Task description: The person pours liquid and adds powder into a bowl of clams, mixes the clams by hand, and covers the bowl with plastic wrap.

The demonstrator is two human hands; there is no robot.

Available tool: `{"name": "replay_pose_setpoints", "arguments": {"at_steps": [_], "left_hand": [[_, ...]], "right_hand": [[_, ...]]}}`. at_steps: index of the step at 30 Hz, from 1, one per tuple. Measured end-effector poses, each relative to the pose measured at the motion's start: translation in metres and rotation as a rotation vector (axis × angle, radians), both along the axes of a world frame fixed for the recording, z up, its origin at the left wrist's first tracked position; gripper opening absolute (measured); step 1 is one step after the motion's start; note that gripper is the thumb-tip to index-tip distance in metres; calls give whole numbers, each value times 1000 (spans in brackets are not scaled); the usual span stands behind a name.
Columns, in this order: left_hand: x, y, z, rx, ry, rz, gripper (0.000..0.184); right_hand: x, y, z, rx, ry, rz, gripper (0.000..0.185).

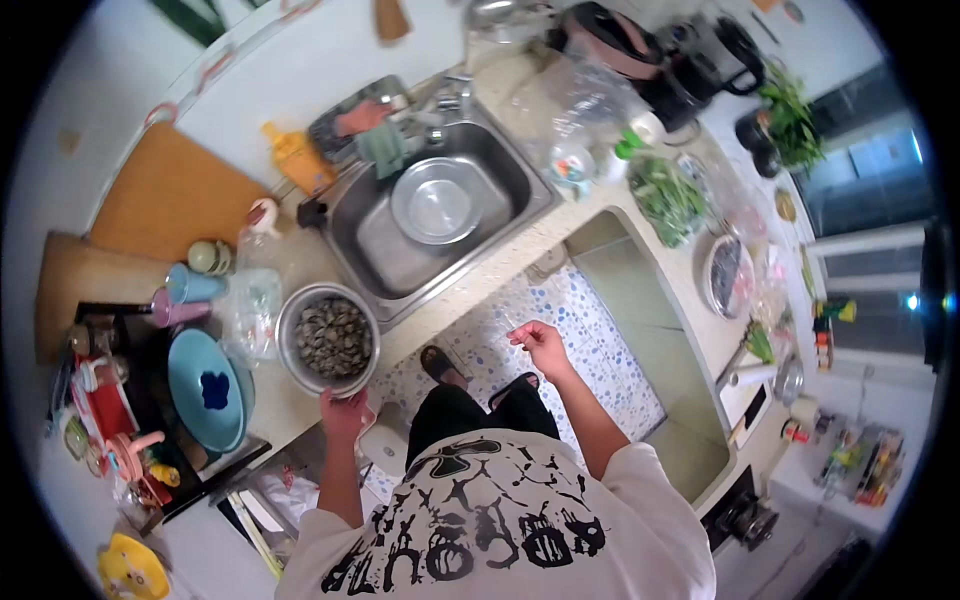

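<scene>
A metal bowl [291,345] full of dark shellfish that look like clams [333,340] is at the counter's front edge, left of the sink. My left hand [345,408] grips the near rim of this bowl; some of its fingers are hidden. Out over the floor, away from the counter, is my right hand [541,345]. Its fingers are pinched together, and whether anything small is between them I cannot make out. In the steel sink [365,235] lies an empty-looking metal basin [437,201], below the faucet [456,92].
Left of the bowl stand a blue basin [208,390], cups [192,284] and a clear plastic bag [252,312]. Cutting boards [175,195] lean on the wall. On the right counter are bagged greens [668,198] and a white bowl [727,275]. Patterned tiles [600,370] cover the floor.
</scene>
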State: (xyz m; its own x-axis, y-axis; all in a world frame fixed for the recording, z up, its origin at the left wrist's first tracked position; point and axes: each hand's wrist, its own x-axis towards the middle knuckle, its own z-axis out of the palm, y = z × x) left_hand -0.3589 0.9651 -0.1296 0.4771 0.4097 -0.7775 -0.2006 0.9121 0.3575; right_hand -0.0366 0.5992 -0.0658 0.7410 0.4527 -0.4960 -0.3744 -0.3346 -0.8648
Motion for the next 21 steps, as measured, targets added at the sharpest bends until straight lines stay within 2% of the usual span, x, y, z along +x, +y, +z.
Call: {"name": "replay_pose_setpoints", "arguments": {"at_steps": [2,3,6,10,11,14,15,18,19,21], "left_hand": [[26,-31,58,-20,129,39,62],[26,-46,56,84,134,-49,81],[37,-94,58,28,151,-173,86],[90,-167,56,93,172,-722,88],[107,-183,54,126,163,-827,86],[168,-238,56,246,94,-1064,82],[187,-255,55,265,28,-1140,77],[247,-312,59,298,-77,-1357,74],[264,-333,62,311,-110,-1420,73],[294,-378,69,339,-176,-1540,69]], "right_hand": [[2,-42,11,25,-9,-74,16],[2,-64,12,4,-30,-93,16],[-7,-135,13,33,-8,-264,17],[-28,-232,18,66,6,-454,21],[-36,-253,20,82,19,-567,28],[-59,-314,30,109,79,-758,30],[-69,-334,26,110,66,-786,20],[-99,-382,29,187,40,-961,15],[-110,-396,27,160,-22,-1008,25],[-130,-422,23,123,-41,-1062,29]]}}
